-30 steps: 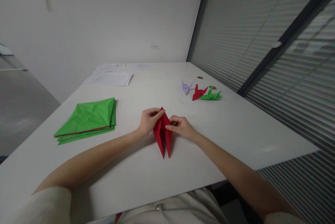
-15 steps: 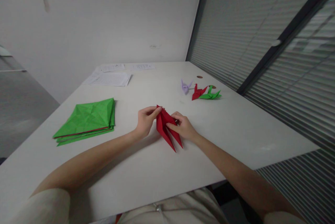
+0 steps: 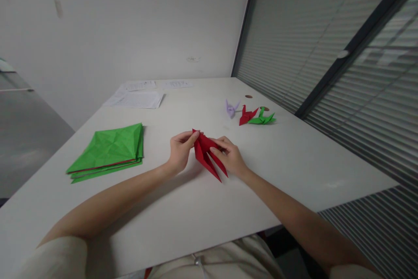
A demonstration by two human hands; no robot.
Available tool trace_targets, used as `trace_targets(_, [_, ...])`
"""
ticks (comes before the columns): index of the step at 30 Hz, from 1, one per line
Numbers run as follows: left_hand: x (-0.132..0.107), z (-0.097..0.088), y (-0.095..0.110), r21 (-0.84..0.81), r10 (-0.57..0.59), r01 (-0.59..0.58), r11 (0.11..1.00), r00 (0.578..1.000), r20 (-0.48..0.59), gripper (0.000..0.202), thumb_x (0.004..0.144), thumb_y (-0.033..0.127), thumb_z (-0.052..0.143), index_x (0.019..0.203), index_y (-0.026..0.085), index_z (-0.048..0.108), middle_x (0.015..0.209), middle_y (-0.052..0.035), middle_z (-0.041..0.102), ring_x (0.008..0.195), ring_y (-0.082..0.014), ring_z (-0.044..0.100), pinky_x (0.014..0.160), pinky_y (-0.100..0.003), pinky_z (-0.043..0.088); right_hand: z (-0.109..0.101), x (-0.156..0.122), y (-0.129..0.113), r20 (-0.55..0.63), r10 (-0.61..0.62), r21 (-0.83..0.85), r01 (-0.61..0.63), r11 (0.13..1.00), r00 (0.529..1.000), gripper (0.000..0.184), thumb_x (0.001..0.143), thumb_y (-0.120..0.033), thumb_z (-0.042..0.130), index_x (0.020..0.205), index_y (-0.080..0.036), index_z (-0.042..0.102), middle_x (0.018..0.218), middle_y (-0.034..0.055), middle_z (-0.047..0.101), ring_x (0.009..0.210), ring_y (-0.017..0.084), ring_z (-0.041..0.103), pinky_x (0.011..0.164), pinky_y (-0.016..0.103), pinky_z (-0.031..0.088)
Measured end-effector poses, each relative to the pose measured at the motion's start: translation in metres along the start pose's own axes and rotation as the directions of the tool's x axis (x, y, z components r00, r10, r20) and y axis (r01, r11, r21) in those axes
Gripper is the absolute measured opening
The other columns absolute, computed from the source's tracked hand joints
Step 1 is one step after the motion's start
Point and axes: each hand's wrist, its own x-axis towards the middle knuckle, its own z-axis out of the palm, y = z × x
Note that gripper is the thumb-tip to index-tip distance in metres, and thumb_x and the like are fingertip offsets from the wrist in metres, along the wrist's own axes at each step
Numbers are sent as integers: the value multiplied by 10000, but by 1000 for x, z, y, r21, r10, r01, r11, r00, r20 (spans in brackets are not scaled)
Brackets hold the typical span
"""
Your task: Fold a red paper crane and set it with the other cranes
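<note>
A folded piece of red origami paper (image 3: 204, 153) is held between both hands above the white table (image 3: 183, 222). Its two long narrow points hang toward me, split by a gap. My left hand (image 3: 181, 148) pinches the upper left corner between thumb and fingers. On the right side, my right hand (image 3: 231, 156) grips the paper with the thumb in front, near the top of the gap; its other fingers are partly hidden behind the paper.
A stack of creased green paper (image 3: 112, 148), with some red between its layers, lies at left. Lilac (image 3: 231, 109), red (image 3: 247, 115) and green (image 3: 262, 118) paper cranes stand at right. Printed sheets (image 3: 137, 99) lie at the back by the wall. Window blinds (image 3: 294, 44) border the right side.
The red paper has tilted, its long points swinging slightly up and to the right. My left hand has shifted a little left; both hands keep their hold.
</note>
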Motion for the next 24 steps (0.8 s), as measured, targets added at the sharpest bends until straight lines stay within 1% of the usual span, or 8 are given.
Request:
trace_targets(2, [-1,0,0,11,22,-22,1000,1000,17,260,694,383,762,808,151,731,854,-88,736,796,-198,675,745,-335,542,0,0,1,-16,-16,11,16,1000,1000,313,863,-352,598,1155,-261,666,937,48,588,883,181,569,729,312,465])
trace_targets(6, [-4,1,2,78,2,-18,997,981,192,326,676,362,779,918,151,726,968,-106,731,881,-217,678,836,-367,540,1,0,4,-19,-54,-5,54,999,998,263,889,-315,563,1109,-246,688,918,48,588,883,175,573,752,308,468])
trace_targets(8, [-5,1,3,158,-14,-23,987,973,231,335,670,360,781,922,144,727,979,-106,731,888,-217,678,839,-360,542,1,0,5,-13,-68,-25,68,997,998,251,898,-302,545,1086,-235,697,905,49,591,871,172,573,747,306,468])
trace_targets(13, [-4,-1,4,311,3,-83,947,968,249,343,684,381,763,921,136,723,932,-97,739,828,-209,685,786,-342,561,0,0,7,-6,-61,-11,61,998,998,234,864,-291,590,1055,-216,704,910,54,621,841,169,586,727,306,475])
trace_targets(16, [-3,-2,3,327,25,-106,939,970,242,332,685,385,762,905,140,721,933,-96,737,844,-210,681,804,-344,554,-1,1,7,-36,-40,14,40,999,999,246,813,-299,653,1038,-215,708,902,53,636,784,162,585,698,307,482])
trace_targets(19, [-3,-2,1,307,12,-79,948,977,212,355,678,394,766,917,136,715,924,-98,733,838,-210,677,796,-346,548,-2,2,7,-48,-30,36,32,999,998,246,785,-320,679,1003,-212,715,889,56,645,782,165,591,698,308,488])
trace_targets(21, [-4,-2,-1,309,-9,-53,950,980,198,386,689,412,755,951,132,706,890,-88,729,786,-195,671,749,-329,548,-1,3,8,-19,-1,62,3,998,1000,253,774,-348,684,975,-199,715,883,61,660,780,169,601,702,309,491])
trace_targets(24, [-3,-3,-3,375,-10,-68,924,979,202,389,726,414,720,993,133,692,805,-46,702,693,-151,633,668,-278,523,3,2,10,101,88,48,-93,995,991,251,773,-380,677,904,-169,710,830,57,681,724,166,600,676,304,481])
